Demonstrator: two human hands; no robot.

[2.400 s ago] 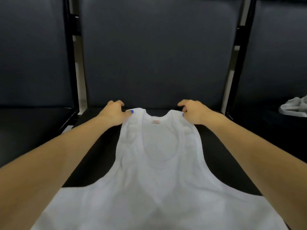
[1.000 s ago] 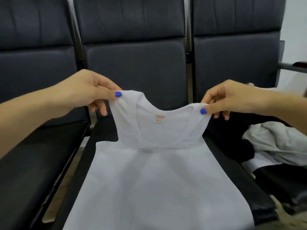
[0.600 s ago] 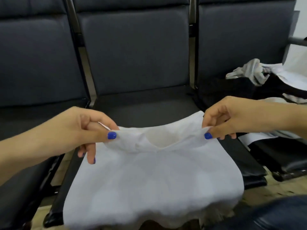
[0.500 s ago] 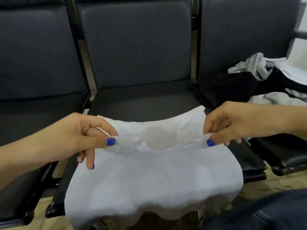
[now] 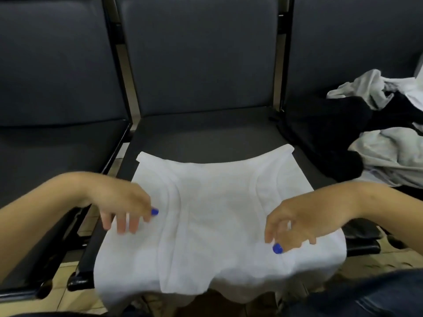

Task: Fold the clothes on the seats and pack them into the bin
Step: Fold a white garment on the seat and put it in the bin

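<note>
- While the white tank top (image 5: 217, 216) lay across the middle seat (image 5: 201, 131), doubled over once so that its straps pointed toward the near edge, the folding step was part done and nothing had yet been packed.
- The garment's front portion drooped over the seat's near edge.
- The left hand (image 5: 123, 207) hovered over the shirt's left side, fingers hanging loosely apart and gripping nothing; whether the tips touched the cloth could not be told.
- The right hand (image 5: 290, 227) hung over the right side, fingers loosely curled with the thumb close to them, and no cloth was visibly pinched.
- Judging by this, the next move called for taking one side edge and bringing it across the middle to narrow the shirt, keeping the overhanging part from sliding off.
- A heap of unfolded clothes (image 5: 377, 133) waited on the right-hand seat.
- No bin showed in view.
</note>
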